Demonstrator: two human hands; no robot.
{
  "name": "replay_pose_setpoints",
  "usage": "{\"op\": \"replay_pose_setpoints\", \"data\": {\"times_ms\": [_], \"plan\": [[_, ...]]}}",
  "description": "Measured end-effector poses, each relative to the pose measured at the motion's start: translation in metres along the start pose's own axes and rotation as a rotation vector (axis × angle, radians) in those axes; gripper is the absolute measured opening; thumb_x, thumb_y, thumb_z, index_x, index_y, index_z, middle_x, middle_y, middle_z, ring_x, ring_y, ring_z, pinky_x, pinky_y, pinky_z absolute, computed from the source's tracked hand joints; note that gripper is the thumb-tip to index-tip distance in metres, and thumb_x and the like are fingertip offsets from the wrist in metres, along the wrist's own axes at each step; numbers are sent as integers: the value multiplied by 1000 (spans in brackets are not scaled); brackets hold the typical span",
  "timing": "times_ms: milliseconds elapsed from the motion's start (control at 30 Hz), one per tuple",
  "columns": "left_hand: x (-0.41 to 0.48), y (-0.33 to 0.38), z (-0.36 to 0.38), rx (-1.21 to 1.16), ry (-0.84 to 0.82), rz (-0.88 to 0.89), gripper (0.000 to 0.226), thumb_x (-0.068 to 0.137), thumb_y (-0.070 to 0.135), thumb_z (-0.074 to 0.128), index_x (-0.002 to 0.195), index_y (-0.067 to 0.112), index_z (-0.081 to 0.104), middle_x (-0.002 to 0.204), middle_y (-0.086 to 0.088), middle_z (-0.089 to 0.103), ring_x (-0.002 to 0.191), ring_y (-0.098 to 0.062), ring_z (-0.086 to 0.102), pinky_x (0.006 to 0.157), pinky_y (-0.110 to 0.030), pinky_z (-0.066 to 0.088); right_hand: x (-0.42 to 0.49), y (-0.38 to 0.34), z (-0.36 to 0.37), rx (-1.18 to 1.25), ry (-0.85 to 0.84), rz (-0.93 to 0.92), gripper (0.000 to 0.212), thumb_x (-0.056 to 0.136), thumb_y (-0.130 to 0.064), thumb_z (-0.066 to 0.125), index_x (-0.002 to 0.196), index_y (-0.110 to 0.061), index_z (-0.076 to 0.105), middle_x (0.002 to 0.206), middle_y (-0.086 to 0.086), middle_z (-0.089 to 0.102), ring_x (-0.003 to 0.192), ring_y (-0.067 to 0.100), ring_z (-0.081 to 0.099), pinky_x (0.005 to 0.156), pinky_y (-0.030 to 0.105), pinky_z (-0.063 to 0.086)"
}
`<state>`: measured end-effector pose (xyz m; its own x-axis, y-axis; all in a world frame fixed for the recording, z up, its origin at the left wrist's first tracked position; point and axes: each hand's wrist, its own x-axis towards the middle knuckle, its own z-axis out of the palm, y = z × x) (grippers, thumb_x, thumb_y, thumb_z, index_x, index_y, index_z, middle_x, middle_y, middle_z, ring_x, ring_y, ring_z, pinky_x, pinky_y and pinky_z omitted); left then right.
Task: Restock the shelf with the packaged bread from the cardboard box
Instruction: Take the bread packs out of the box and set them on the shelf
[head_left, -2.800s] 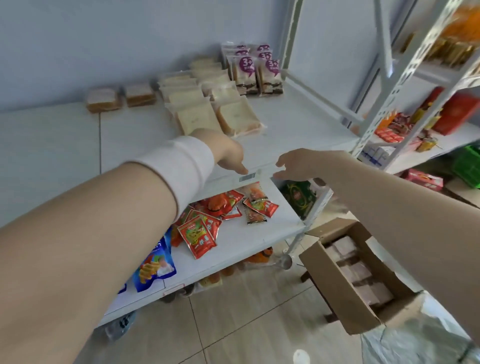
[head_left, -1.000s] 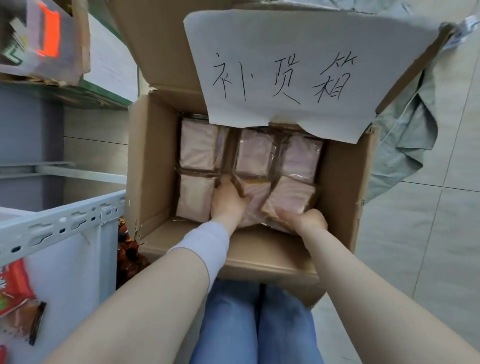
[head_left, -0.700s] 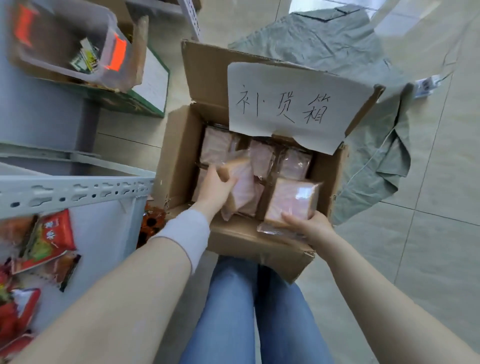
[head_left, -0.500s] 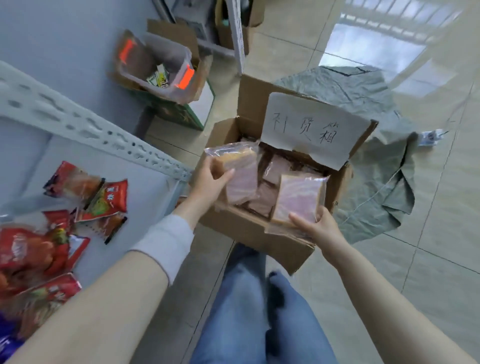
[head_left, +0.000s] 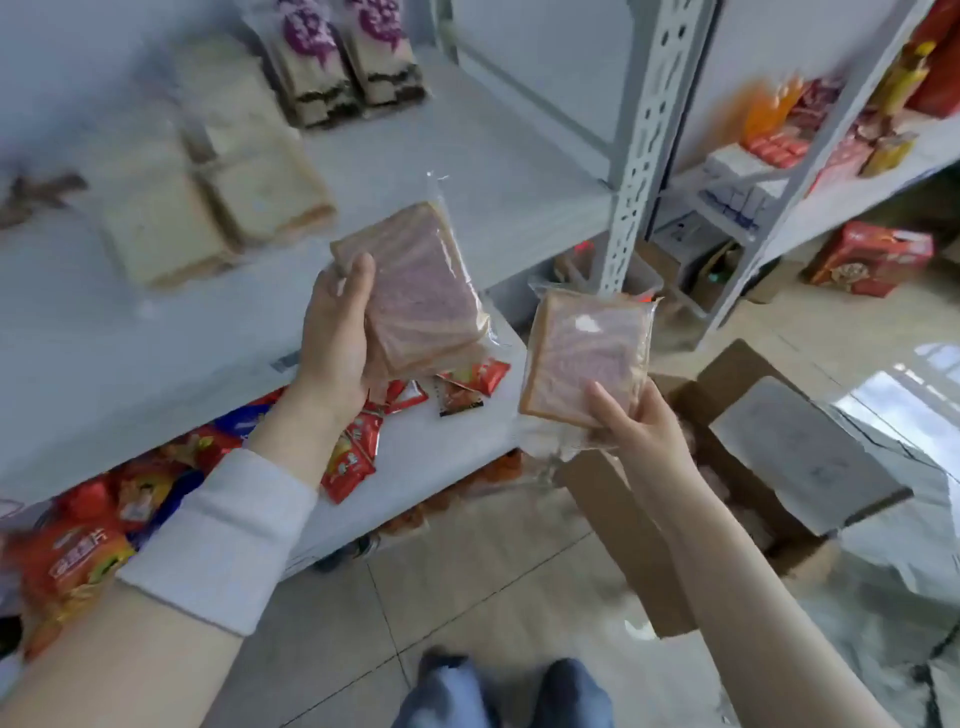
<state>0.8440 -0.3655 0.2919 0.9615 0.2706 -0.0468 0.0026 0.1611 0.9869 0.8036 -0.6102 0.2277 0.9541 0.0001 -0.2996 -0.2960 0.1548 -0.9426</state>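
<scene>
Beige floor tiles (head_left: 467, 587) down below, white metal shelving filling most of the view. The left hand (head_left: 337, 332) grips one bread pack (head_left: 415, 291), purple-swirl slices in clear wrap, with the thumb across the front face. It's held in the air in front of the upper shelf (head_left: 493, 171), at about its front edge, tilted a bit.

The right hand (head_left: 639, 426) pinches a second bread pack (head_left: 587, 358) of the same kind by its bottom corner, thumb on the front. That one sits lower and further right, by the shelf's upright post (head_left: 639, 145) and just above the cardboard box (head_left: 623, 530) on the floor. The two packs are near each other but not touching.

The box is open, with a paper sheet (head_left: 800, 457) on its flap; what's inside is too blurry to make out. Already on the upper shelf are white bread packs (head_left: 218, 208), and purple-labelled packs (head_left: 348, 62) behind them. The lower shelf (head_left: 441, 447) has red snack packets (head_left: 353, 457) scattered on it. A white wristband (head_left: 218, 540) sits on the left forearm.
</scene>
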Motion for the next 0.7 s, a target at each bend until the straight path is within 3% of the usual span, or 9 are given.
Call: {"op": "replay_pose_setpoints", "data": {"times_ms": [100,233,367,467,567,700], "plan": [[-16,42,-67,-17,111,51,103,50,65,78,128,5,46,126,-13,60,114,-24,61,93,-42,52,-9,-26,75,-126,-94,-90,39,78,-29,66,112,-11,57,89,3,68,79,19,65,69,30,54],[-27,70,-181,15,282,87,63,63,51,72,108,11,54,107,-6,66,101,-20,66,79,-30,56,-20,-35,180,-179,-206,-165,41,81,-21,67,117,-11,51,88,2,66,72,15,64,56,21,53],[-23,86,-289,74,454,126,18,88,23,59,100,12,51,97,-3,64,90,-17,64,69,-22,58,-23,-30,291,-241,-285,-177,41,81,-20,68,117,-11,49,99,10,67,86,23,67,70,29,56],[-1,94,-347,109,564,154,5,92,17,56,93,15,51,92,0,62,81,-9,62,66,-18,55,-11,-24,368,-299,-341,-240,33,82,-21,68,108,-17,49,89,3,65,75,11,65,62,27,56],[37,98,-390,133,665,147,6,91,18,58,91,15,52,91,-3,62,77,-10,61,66,-18,52,11,-26,437,-319,-337,-275,28,80,-18,70,96,-21,47,76,-5,52,65,8,54,58,30,53],[96,104,-421,251,752,152,25,88,21,61,108,7,57,95,-3,59,74,-6,57,55,-4,44,57,-34,513,-387,-280,-328,38,78,-27,73,104,-17,47,80,-6,54,82,23,60,79,47,54]]}}
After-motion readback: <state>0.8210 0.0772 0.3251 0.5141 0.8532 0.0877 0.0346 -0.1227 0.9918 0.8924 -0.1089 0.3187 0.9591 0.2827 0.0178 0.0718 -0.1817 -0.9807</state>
